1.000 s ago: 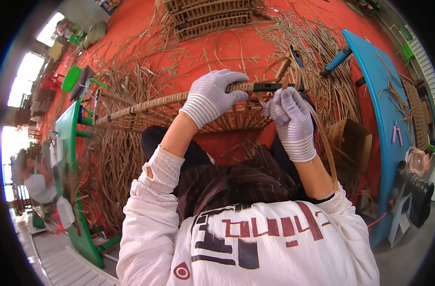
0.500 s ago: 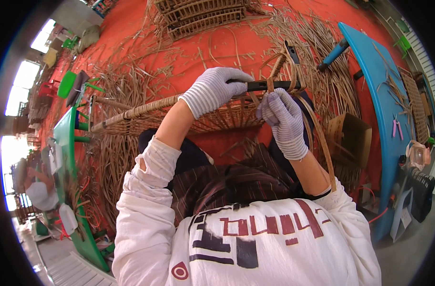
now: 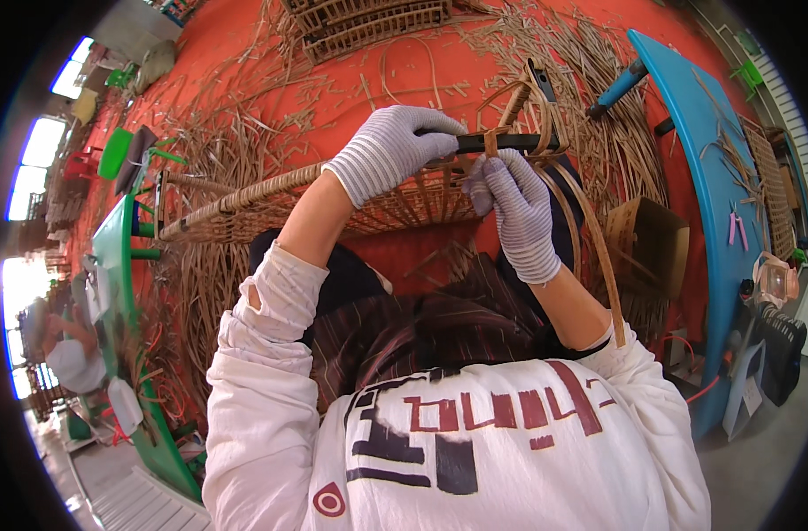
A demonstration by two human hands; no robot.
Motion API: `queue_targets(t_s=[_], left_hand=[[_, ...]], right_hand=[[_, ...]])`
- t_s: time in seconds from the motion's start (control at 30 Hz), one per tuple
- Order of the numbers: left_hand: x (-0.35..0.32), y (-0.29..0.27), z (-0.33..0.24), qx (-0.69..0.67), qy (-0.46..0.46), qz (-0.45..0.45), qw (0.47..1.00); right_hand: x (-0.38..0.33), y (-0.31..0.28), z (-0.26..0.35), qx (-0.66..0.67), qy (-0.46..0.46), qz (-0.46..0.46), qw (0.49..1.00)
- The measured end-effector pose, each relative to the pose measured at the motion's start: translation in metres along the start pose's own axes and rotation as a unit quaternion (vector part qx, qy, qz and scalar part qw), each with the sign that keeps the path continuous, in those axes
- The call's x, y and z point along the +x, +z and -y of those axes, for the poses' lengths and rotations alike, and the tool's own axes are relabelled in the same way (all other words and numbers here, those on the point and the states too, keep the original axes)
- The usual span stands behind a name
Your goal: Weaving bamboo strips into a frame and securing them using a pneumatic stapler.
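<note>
Across my lap lies a large woven basket frame (image 3: 271, 196), its long rim wrapped in brown strip and its side an open lattice. My left hand (image 3: 390, 155), in a grey-striped glove, is closed round the rim where a bare black bar (image 3: 519, 142) begins. Just right of it, my right hand (image 3: 514, 199), gloved alike, pinches a flat brown weaving strip (image 3: 491, 143) looped over the bar. A long length of brown strip (image 3: 599, 243) hangs in a curve past my right wrist to my forearm. The fingertips of both hands are partly hidden.
Loose strips (image 3: 213, 310) litter the red floor on both sides. Beyond stands a stack of woven baskets (image 3: 377, 31). A blue table (image 3: 700, 177) with pink-handled pliers (image 3: 737, 228) and an open cardboard box (image 3: 647, 248) are on the right. A green table (image 3: 120, 265) stands left.
My right hand has shifted slightly up and left, with the strip loop now nearer my left hand along the black bar. My left hand keeps its grip on the rim.
</note>
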State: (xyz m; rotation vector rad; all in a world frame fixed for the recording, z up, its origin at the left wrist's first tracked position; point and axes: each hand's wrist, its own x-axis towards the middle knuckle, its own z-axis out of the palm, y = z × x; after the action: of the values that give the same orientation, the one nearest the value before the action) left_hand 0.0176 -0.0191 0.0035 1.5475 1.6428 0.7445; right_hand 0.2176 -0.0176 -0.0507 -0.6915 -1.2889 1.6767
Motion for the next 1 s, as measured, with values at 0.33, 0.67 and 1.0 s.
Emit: queue_targets(t_s=[0.33, 0.67, 1.0], left_hand=[[0.001, -0.006, -0.006, -0.033, -0.012, 0.027, 0.999], [0.0, -0.007, -0.008, -0.009, 0.015, 0.02, 1.0], [-0.002, -0.006, -0.013, 0.002, -0.012, 0.01, 1.0]], right_hand=[[0.009, 0.007, -0.011, 0.05, 0.001, -0.009, 0.999], [0.0, 0.006, -0.002, -0.031, 0.03, -0.014, 0.999], [-0.008, 0.014, -0.008, -0.118, -0.009, -0.043, 0.992]])
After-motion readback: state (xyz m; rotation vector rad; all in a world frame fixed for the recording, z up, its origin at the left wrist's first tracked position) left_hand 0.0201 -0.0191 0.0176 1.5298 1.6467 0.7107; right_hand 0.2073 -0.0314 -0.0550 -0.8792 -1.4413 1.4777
